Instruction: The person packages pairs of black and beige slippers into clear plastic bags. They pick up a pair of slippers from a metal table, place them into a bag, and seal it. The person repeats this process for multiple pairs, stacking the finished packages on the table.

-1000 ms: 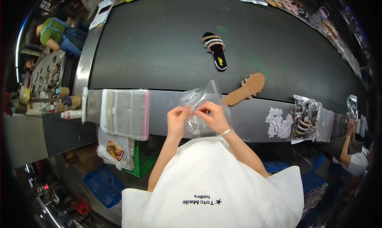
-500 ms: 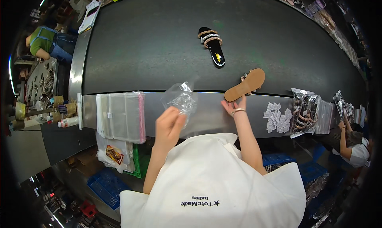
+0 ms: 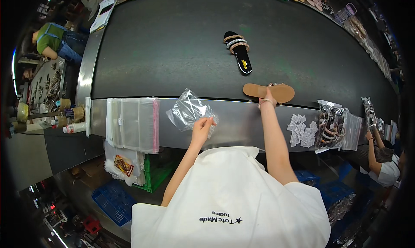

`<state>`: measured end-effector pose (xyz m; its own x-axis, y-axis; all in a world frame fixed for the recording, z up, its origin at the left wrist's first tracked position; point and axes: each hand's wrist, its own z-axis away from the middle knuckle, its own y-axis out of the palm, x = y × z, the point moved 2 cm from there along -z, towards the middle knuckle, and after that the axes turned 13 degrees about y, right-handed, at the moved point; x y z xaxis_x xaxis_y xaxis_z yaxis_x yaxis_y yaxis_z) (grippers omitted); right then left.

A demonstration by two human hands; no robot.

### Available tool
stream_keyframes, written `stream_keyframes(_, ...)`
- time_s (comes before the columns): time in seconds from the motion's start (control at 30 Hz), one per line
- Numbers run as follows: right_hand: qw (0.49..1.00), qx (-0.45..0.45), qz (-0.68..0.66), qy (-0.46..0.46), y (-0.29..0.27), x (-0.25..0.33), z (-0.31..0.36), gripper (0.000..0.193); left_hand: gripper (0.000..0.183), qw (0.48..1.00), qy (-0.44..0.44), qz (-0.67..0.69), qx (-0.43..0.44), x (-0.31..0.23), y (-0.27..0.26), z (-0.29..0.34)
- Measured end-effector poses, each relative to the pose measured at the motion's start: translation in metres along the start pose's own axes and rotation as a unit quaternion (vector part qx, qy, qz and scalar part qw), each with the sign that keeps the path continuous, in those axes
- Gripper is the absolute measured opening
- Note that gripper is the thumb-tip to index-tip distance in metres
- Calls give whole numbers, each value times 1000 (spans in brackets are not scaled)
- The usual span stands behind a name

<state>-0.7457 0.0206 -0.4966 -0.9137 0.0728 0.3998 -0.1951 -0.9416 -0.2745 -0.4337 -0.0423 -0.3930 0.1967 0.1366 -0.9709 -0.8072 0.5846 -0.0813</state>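
Two bare forearms reach up from the lower edge, one on each side of the front of a white shirt (image 3: 229,192). The left hand (image 3: 203,128) works closer to the body, above the metal ledge (image 3: 235,131), with its elbow bent; its thumb and fingers are pinched together on the near right part of a crumpled clear bag (image 3: 188,109), which spreads out to the left and away from the fingertips. Well to the left, a stack of flat clear bags (image 3: 134,124) lies on the ledge; to the right are loose white slips (image 3: 300,133) and a packed pair of sandals (image 3: 332,129).

Farther out, the right arm is stretched nearly straight, and the right hand (image 3: 269,97) is closed on the face-down sandal (image 3: 283,93), the thumb lying across the tan sole at mid-length, the other fingers hidden. This sandal lies along the far edge of the ledge, its long axis running left to right: the narrow heel points left, toward the bag's side, and the broad toe points right. A gap separates heel and bag.

Beyond, on the dark work surface (image 3: 164,49), the upright sandal (image 3: 243,60) lies apart from both hands, its toe pointing away, its heel toward the person.
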Motion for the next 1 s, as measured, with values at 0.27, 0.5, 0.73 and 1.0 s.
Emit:
stream_keyframes(0.27, 982, -148, 62, -99, 24, 46, 39, 77, 33, 970, -39, 157, -182, 25, -18, -2)
stream_keyframes(0.5, 685, 174, 312, -635, -18, 27, 95, 31, 28, 927, -80, 279, -238, 49, -19, 9)
stream_keyframes(0.73, 475, 147, 594, -632, -111, -62, 114, 76, 28, 904, -111, 325, -255, 66, -20, 7)
stream_keyframes(1.0, 521, 67, 709, -471, -107, -53, 72, 79, 32, 894, -131, 345, -255, 76, -23, 3)
